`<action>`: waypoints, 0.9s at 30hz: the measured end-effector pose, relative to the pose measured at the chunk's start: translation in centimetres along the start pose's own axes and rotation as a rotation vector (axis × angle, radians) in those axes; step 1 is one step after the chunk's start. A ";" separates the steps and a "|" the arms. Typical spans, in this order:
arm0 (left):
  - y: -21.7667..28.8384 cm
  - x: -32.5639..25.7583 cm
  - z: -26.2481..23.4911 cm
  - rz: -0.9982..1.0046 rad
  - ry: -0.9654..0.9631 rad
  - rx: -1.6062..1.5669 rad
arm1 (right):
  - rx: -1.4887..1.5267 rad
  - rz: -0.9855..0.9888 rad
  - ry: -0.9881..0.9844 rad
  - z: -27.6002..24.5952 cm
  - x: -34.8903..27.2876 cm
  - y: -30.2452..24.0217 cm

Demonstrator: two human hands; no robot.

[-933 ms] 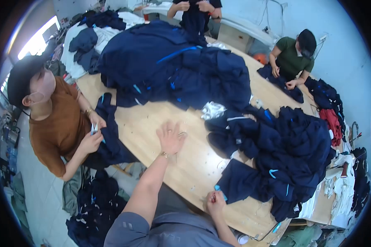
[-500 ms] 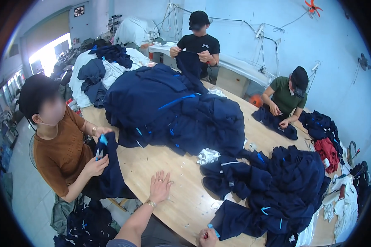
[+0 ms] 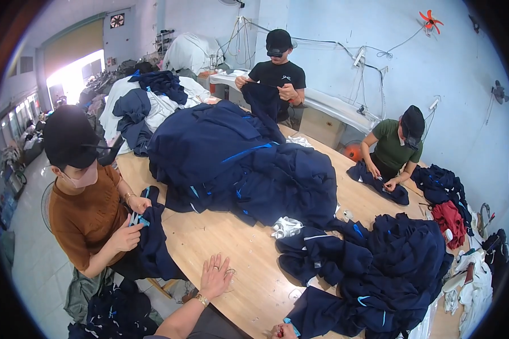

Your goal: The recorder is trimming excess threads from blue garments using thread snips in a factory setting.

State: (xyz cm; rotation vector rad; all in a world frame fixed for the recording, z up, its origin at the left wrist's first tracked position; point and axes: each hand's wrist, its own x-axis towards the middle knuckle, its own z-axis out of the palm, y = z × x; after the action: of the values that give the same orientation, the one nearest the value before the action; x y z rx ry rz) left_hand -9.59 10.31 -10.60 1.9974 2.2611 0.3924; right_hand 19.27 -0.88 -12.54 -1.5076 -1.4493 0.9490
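My left hand lies flat on the tabletop with its fingers spread, holding nothing. At the lower edge of the picture, my right hand is partly cut off. Its fingers are closed around a small reddish thing that I cannot make out. Right beside those fingers is the light blue edge of a navy garment. The garment spreads rightward into a heap of navy clothes with bright blue trims.
A large navy pile covers the table's far middle. White scraps lie beside it on the wooden table. Co-workers handle navy pieces at the left, far side and right; the one in a brown shirt holds snips. A red cloth lies far right.
The view has tilted up slightly, so my right hand sits lower in the picture. The co-worker in brown has looked down and brought the snips to the garment's light blue edge.
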 end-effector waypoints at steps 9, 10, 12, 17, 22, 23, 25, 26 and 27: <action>-0.2 -0.2 0.1 -0.002 -0.001 -0.011 | -0.002 -0.031 -0.033 1.4 -0.7 4.4; -0.1 -0.3 0.1 0.001 -0.001 -0.029 | 0.020 -0.008 -0.051 1.2 -0.7 3.8; -0.1 -0.9 0.1 0.005 0.001 -0.048 | 0.014 -0.038 -0.039 0.7 -0.6 2.2; -1.2 -5.7 -2.2 0.000 -0.032 0.008 | 0.120 -0.004 -0.059 1.7 -1.2 7.5; -5.6 -13.3 -2.5 -0.218 -0.129 -0.041 | 0.094 -0.037 -0.055 0.2 0.0 -0.3; -7.0 -15.6 -1.8 -0.303 -0.168 -0.031 | 0.089 -0.040 -0.071 0.3 0.0 0.1; -9.7 -21.3 -0.9 -0.572 -0.383 0.015 | 0.316 0.191 0.011 0.9 0.2 1.6; -11.3 -24.3 -1.0 -0.664 -0.501 -0.050 | 0.309 0.191 -0.003 0.8 0.4 1.5; -12.9 -27.2 -0.4 -0.802 -0.657 0.001 | 0.195 0.062 0.019 0.7 0.7 0.9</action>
State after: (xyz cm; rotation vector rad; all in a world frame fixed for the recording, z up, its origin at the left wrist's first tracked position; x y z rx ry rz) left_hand -18.42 -17.98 -16.09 0.8529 2.3089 -0.2976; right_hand 18.97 -0.17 -13.69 -1.4207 -1.2634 1.0780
